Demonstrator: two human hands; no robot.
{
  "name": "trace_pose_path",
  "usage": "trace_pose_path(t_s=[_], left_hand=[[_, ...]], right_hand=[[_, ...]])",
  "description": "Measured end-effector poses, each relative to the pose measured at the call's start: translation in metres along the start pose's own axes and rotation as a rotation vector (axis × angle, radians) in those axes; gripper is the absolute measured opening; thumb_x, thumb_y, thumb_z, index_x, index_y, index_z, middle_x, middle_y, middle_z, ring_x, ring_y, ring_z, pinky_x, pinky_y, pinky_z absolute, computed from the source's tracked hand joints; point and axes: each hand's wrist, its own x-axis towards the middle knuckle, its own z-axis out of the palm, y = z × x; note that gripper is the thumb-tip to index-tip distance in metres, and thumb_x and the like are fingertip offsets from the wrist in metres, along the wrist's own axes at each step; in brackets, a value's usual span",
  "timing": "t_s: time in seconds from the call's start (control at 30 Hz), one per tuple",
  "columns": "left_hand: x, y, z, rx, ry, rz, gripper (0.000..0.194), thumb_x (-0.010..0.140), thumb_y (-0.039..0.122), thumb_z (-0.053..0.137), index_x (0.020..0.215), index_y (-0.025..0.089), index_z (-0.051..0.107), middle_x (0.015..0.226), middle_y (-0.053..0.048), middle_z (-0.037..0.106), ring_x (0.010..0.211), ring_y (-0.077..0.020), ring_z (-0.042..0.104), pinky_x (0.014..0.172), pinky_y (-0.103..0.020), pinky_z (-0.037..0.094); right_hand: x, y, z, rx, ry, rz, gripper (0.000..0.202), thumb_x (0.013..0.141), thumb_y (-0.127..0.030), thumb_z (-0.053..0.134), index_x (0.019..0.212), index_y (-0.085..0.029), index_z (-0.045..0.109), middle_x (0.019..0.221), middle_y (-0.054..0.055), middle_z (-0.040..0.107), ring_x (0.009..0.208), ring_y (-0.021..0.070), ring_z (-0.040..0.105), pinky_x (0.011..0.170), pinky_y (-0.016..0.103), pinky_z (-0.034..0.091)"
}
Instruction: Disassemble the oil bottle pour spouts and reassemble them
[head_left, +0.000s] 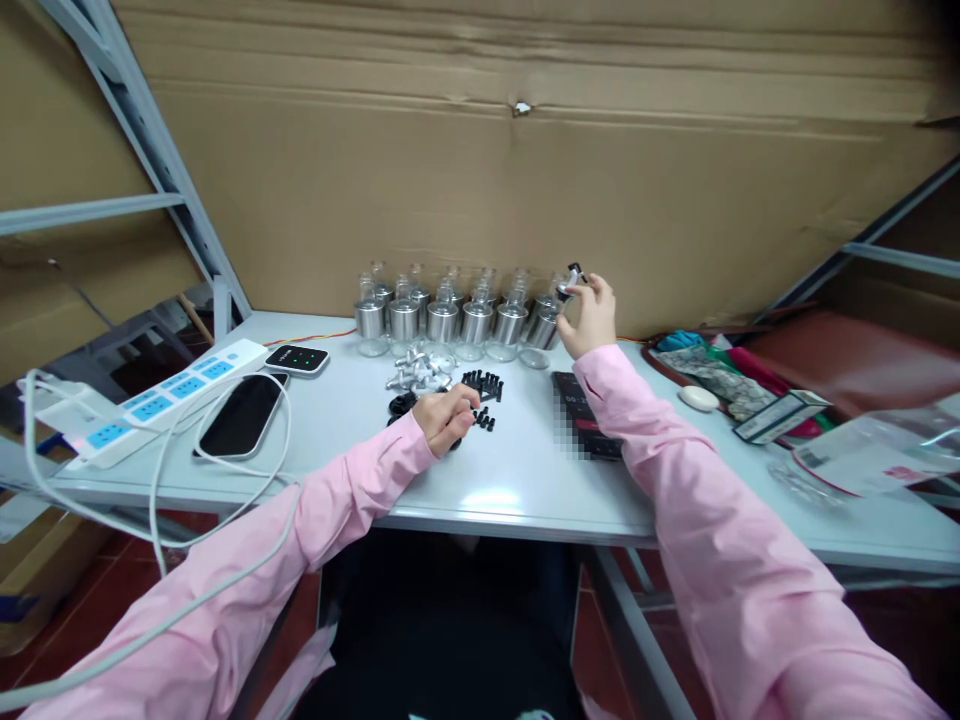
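Note:
Two rows of glass bottles with silver metal bands [477, 322] stand at the back of the table. My right hand [592, 318] pinches a small silver and black spout [571, 282] at the top of the rightmost front bottle [543, 328], which leans. Over the table's middle, my left hand [448, 415] is closed; what its fingers hold, if anything, is too small to name. Around it lie silver spout parts [421, 372], black tube pieces [484, 383], smaller black pieces [486, 420] and black rings [401, 404], partly hidden by the hand.
On the left are a white power strip [172, 395], a phone [244, 415], a small device [297, 360] and looping white cables. A dark phone with a timer [589, 420] lies beneath my right forearm. Further right are a box [781, 417], cloths and a plastic bag [885, 450].

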Motion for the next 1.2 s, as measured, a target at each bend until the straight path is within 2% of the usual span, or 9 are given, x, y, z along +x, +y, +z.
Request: trace_pose_path(t_s=[0.1,0.2,0.3,0.37,0.47,0.57,0.67,0.9,1.2], left_hand=[[0.005,-0.001,-0.003,0.17,0.196,0.09,0.029,0.089,0.042,0.032,0.072,0.02,0.041,0.051,0.004,0.044,0.048,-0.0106,0.042,0.056,-0.024,0.039],[0.014,-0.006,-0.014,0.468,0.411,0.223,0.036,0.084,0.026,0.042,0.053,0.019,0.024,0.044,0.006,0.03,0.042,-0.0082,0.029,0.056,-0.025,0.035],[0.023,-0.016,-0.028,0.658,0.521,0.317,0.043,0.081,0.017,0.044,0.049,0.017,0.015,0.041,0.008,0.02,0.039,-0.0064,0.018,0.052,-0.025,0.028],[0.028,-0.025,-0.034,0.664,0.505,0.384,0.044,0.081,0.015,0.045,0.049,0.017,0.015,0.042,0.008,0.016,0.038,-0.0067,0.015,0.046,-0.023,0.022],[0.03,-0.038,-0.036,0.652,0.372,0.424,0.044,0.084,0.019,0.043,0.048,0.018,0.018,0.043,0.007,0.013,0.036,-0.0074,0.016,0.041,-0.023,0.019],[0.031,-0.048,-0.032,0.686,0.22,0.37,0.044,0.089,0.026,0.035,0.047,0.019,0.024,0.043,0.007,0.015,0.035,-0.0072,0.019,0.04,-0.022,0.02],[0.033,-0.052,-0.03,0.666,0.198,0.41,0.045,0.091,0.023,0.031,0.047,0.018,0.026,0.043,0.006,0.017,0.035,-0.0062,0.02,0.04,-0.021,0.019],[0.031,-0.043,-0.033,0.595,0.36,0.541,0.043,0.084,0.009,0.046,0.047,0.016,0.025,0.043,0.008,0.021,0.037,-0.0035,0.02,0.039,-0.02,0.016],[0.01,-0.02,-0.028,0.485,0.077,0.495,0.037,0.076,-0.002,0.052,0.049,0.017,0.036,0.041,0.007,0.04,0.036,-0.0065,0.031,0.042,-0.026,0.023]], right_hand=[[-0.01,-0.017,-0.009,0.012,0.048,-0.018,0.029,0.068,-0.018,0.052,0.097,-0.018,0.052,0.127,0.017,0.036,0.119,0.0327,0.037,0.094,0.054,0.034],[-0.025,-0.045,-0.018,0.12,0.106,-0.055,0.016,0.067,-0.014,0.05,0.083,-0.018,0.051,0.111,0.015,0.041,0.106,0.0267,0.045,0.087,0.044,0.042],[-0.043,-0.074,-0.019,0.239,0.11,-0.09,0.012,0.064,-0.008,0.045,0.069,-0.02,0.043,0.093,0.01,0.041,0.083,0.0185,0.048,0.069,0.033,0.046],[-0.054,-0.088,-0.015,0.302,-0.019,-0.194,0.016,0.064,-0.005,0.042,0.061,-0.02,0.038,0.08,0.005,0.041,0.072,0.0152,0.046,0.063,0.028,0.043],[-0.068,-0.1,-0.006,0.36,-0.268,-0.321,0.017,0.067,-0.004,0.042,0.061,-0.02,0.039,0.072,0.002,0.042,0.062,0.0128,0.042,0.058,0.026,0.039],[-0.076,-0.104,0.001,0.357,-0.384,-0.309,0.01,0.073,-0.009,0.045,0.074,-0.019,0.049,0.074,0.002,0.048,0.062,0.014,0.044,0.059,0.027,0.037],[-0.081,-0.104,0.004,0.361,-0.47,-0.312,0.01,0.075,-0.012,0.047,0.079,-0.017,0.054,0.074,0.003,0.053,0.066,0.0158,0.047,0.064,0.028,0.037],[-0.088,-0.114,-0.002,0.153,-0.624,-0.25,0.016,0.078,-0.026,0.054,0.083,-0.016,0.066,0.081,0.007,0.061,0.084,0.0228,0.048,0.071,0.034,0.03],[-0.099,-0.115,-0.003,0.073,-0.618,-0.206,0.022,0.083,-0.03,0.053,0.092,-0.017,0.068,0.089,0.008,0.061,0.086,0.0219,0.046,0.067,0.033,0.026]])
